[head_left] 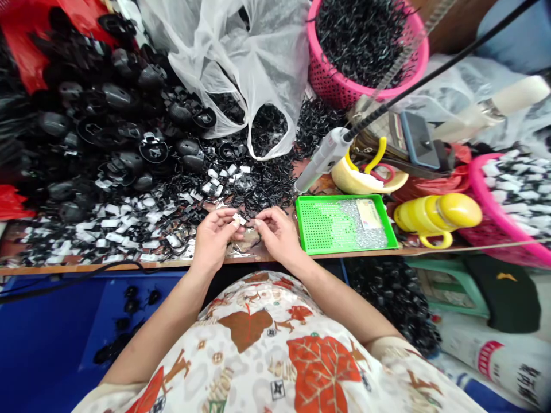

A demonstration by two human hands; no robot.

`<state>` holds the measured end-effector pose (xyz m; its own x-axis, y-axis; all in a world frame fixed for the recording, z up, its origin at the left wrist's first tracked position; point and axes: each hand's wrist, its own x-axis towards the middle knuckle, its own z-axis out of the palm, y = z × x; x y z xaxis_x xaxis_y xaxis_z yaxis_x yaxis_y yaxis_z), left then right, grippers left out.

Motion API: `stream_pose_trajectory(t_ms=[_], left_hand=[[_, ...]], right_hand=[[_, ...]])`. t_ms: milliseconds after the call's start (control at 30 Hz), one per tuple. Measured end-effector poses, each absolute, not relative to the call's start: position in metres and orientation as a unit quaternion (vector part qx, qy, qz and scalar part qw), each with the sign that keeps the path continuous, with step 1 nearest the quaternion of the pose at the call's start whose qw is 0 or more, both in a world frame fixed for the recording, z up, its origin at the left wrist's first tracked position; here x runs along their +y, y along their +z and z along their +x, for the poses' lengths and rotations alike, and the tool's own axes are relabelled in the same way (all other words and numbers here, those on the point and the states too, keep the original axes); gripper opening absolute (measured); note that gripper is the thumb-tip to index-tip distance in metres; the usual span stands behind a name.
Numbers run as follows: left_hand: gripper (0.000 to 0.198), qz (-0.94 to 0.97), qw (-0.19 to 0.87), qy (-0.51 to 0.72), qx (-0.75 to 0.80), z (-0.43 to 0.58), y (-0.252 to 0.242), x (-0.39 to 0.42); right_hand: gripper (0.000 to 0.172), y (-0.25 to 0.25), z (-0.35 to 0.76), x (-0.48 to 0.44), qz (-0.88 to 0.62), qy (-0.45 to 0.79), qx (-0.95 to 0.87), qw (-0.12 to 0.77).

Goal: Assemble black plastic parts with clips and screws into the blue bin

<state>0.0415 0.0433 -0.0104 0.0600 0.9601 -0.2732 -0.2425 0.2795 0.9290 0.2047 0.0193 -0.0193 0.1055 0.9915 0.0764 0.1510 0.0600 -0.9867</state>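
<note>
Between the thumb and fingers of my left hand (216,236) is a small white plastic part (239,219). My right hand (278,234) is just to its right, thumb and fingers pinched together near a tiny dark piece that I cannot make out. Both hands are over the front edge of the workbench. Loose white plastic parts (114,223) lie heaped to the left of my left hand. Behind my fingers is a pile of small black plastic pieces (269,178). A green perforated tray (318,226) with small shiny metal pieces sits right of my right hand.
Black rounded housings (124,97) are heaped at the back left. A grey electric screwdriver (321,160) hangs behind the tray. Pink baskets (344,92) of parts stand at the back and right. A yellow bottle (434,215) lies right of the tray, near the bench edge (86,268).
</note>
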Motion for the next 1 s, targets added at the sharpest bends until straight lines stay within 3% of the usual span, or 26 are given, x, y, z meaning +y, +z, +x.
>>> stream_pose_trajectory(t_ms=[67, 267, 400, 633, 867, 1000], left_hand=[[0.039, 0.386, 0.602, 0.491, 0.498, 0.042, -0.014, 0.043], [0.022, 0.519, 0.489, 0.485, 0.506, 0.05, -0.026, 0.025], [0.046, 0.592, 0.485, 0.412, 0.494, 0.043, -0.025, 0.023], [0.026, 0.62, 0.403, 0.387, 0.551, 0.039, -0.022, 0.025], [0.02, 0.475, 0.567, 0.44, 0.51, 0.049, -0.022, 0.021], [0.028, 0.473, 0.591, 0.415, 0.504, 0.045, -0.025, 0.019]], right_hand=[[0.01, -0.019, 0.207, 0.021, -0.553, 0.431, -0.504, 0.504], [0.03, -0.019, 0.199, 0.022, -0.497, 0.626, -0.346, 0.491], [0.031, -0.021, 0.198, 0.02, -0.492, 0.62, -0.361, 0.494], [0.023, -0.028, 0.195, 0.009, -0.51, 0.57, -0.425, 0.484], [0.019, -0.021, 0.199, 0.013, -0.518, 0.564, -0.414, 0.492], [0.019, -0.018, 0.201, 0.012, -0.504, 0.574, -0.423, 0.487]])
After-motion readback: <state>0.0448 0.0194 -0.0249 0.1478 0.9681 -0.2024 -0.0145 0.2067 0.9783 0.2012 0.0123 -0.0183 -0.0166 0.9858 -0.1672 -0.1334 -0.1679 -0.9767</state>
